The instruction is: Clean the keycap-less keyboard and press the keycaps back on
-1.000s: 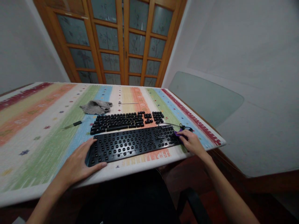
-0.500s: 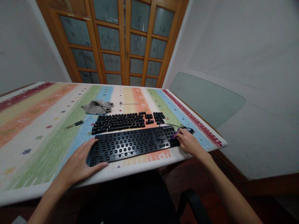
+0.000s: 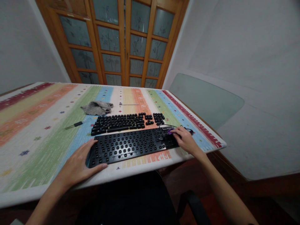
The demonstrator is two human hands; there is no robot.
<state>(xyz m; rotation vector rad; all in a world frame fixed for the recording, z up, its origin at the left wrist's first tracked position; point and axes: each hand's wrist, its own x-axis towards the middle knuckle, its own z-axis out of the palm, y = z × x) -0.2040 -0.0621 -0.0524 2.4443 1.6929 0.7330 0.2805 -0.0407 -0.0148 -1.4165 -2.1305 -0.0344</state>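
A black keyboard base [image 3: 131,145] with its keycaps off lies near the table's front edge. My left hand [image 3: 81,162] is wrapped round its left end, thumb along the front and fingers at the back corner. At the other end, my right hand [image 3: 186,140] pinches a small purple piece [image 3: 170,132] against the base by the number pad. Most of that piece is hidden by the fingers, and its kind cannot be made out. Just behind the base, the loose black keycaps [image 3: 122,121] are laid out in keyboard order.
A crumpled grey cloth [image 3: 97,107] lies behind the keycaps, with a thin rod-like tool [image 3: 130,104] beside it. To the left is a black-handled brush-like tool [image 3: 77,124]. The keyboard's cable [image 3: 190,131] is bunched near my right hand. A striped cloth covers the table [image 3: 53,137].
My right hand has shifted left and slightly back over the number pad with the purple piece. My left hand stays on the keyboard base.
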